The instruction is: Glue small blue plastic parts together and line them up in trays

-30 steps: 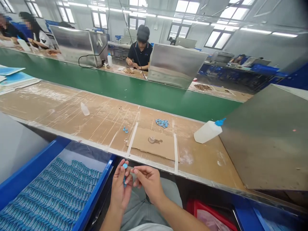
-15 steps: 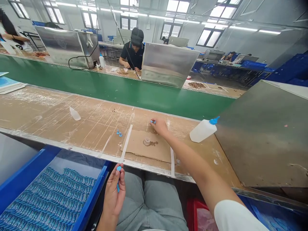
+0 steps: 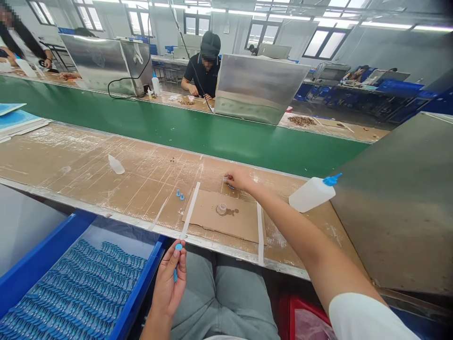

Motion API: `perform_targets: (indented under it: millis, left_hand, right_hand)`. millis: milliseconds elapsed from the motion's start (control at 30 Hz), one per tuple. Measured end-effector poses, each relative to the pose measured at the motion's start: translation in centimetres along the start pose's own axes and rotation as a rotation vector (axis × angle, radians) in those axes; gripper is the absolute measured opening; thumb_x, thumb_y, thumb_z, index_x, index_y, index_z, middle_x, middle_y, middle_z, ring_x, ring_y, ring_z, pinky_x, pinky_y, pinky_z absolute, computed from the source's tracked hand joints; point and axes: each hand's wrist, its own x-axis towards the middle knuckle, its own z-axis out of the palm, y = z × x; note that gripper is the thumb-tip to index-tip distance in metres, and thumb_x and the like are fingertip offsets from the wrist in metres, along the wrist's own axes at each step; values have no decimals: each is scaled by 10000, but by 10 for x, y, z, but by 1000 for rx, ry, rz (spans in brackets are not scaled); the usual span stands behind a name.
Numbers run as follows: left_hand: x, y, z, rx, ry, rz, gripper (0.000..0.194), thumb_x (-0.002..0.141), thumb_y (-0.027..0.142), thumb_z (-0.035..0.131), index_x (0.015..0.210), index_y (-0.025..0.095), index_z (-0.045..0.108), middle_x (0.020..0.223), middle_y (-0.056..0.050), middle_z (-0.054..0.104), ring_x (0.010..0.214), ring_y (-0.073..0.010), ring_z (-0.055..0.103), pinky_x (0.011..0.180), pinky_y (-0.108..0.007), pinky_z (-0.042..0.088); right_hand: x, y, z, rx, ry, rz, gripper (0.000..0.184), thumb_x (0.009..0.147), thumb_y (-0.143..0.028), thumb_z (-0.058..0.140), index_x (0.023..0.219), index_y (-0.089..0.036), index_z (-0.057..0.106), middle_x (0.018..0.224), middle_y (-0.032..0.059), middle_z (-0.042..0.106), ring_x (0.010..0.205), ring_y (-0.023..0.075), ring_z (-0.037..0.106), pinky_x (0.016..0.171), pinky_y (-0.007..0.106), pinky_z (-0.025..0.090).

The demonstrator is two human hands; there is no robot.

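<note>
My left hand [image 3: 170, 278] is closed in front of the table edge, thumb and fingers pinching a small blue disc-shaped piece [image 3: 179, 247]. Another bit of blue [image 3: 175, 275] shows lower between its fingers. Beyond the cardboard sheet [image 3: 203, 226], my right hand [image 3: 239, 180] is low over the table with its fingers bent together. A small blue piece [image 3: 231, 186] shows just under those fingers; whether they grip it is hard to see. On the cardboard stands a small round cup [image 3: 222, 209] beside dark wet spots. Two small blue pegged pieces [image 3: 180, 194] lie left of the cardboard.
A white bottle with a blue nozzle [image 3: 313, 193] stands right of my forearm, near a metal box [image 3: 399, 203]. A small white bottle [image 3: 116, 164] lies left. A blue tray [image 3: 14, 283] holds rows of blue parts. Across the green belt [image 3: 170, 127], a person works.
My right hand has turned slightly, and the blue piece now shows beneath its fingers instead of at their tips. The left hand keeps its hold. The view has shifted a little.
</note>
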Motion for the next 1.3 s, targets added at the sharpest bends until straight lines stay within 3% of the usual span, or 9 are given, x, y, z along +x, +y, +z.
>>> perform_targets:
  millis: [167,367,533,667,967,1167,1300]
  left_hand:
    - [1,-3,-2,-4,-13,-28,406,813,-46,486,1139,156,619,1013,-88,709,793,-88,687,728,-143,566]
    - [-1,-6,-5,-11,-25,-12,393,828,-36,473,1132,163,624,1010,-90,712,770,-75,684,715,-132,561]
    - [0,-11,-2,-21,-43,-41,344,820,-45,478,1034,147,668,1021,-98,711,775,-73,684,720,-125,557]
    - [-1,-15,4,-2,-70,-82,333,808,-54,491,1028,120,670,1064,-128,697,802,-87,685,738,-137,558]
    - [-7,-18,11,-1,-76,-106,311,821,-27,502,1033,125,671,1016,-113,710,770,-81,683,708,-132,562]
    - [-7,-20,7,-11,-83,-110,283,828,-2,513,1023,127,673,1010,-110,712,776,-83,684,712,-135,563]
    - [-8,-21,6,-6,-82,-112,282,815,-9,528,1022,120,671,1051,-119,700,791,-85,685,734,-139,561]
  right_hand:
    - [-10,-1,6,297,-9,43,231,876,-178,557,1085,-103,622,787,88,723,615,134,674,581,227,541]
    - [-52,-3,4,715,103,95,287,752,-284,717,965,-101,655,801,111,717,661,194,696,517,256,562]
    - [-107,10,20,388,380,-2,258,757,-372,685,904,-163,718,808,70,730,695,198,689,627,304,564]
    - [-131,15,31,181,420,-87,198,783,-341,655,905,-209,738,874,46,737,752,197,693,705,323,560]
    - [-141,-19,37,405,496,-121,204,766,-379,689,895,-232,748,890,20,738,780,205,704,732,321,586]
    - [-139,-36,41,211,505,-335,157,820,-327,642,932,-276,741,933,7,731,869,211,694,826,347,558]
    - [-135,-34,47,140,481,-375,158,844,-310,619,951,-284,732,943,0,730,869,193,693,804,317,552]
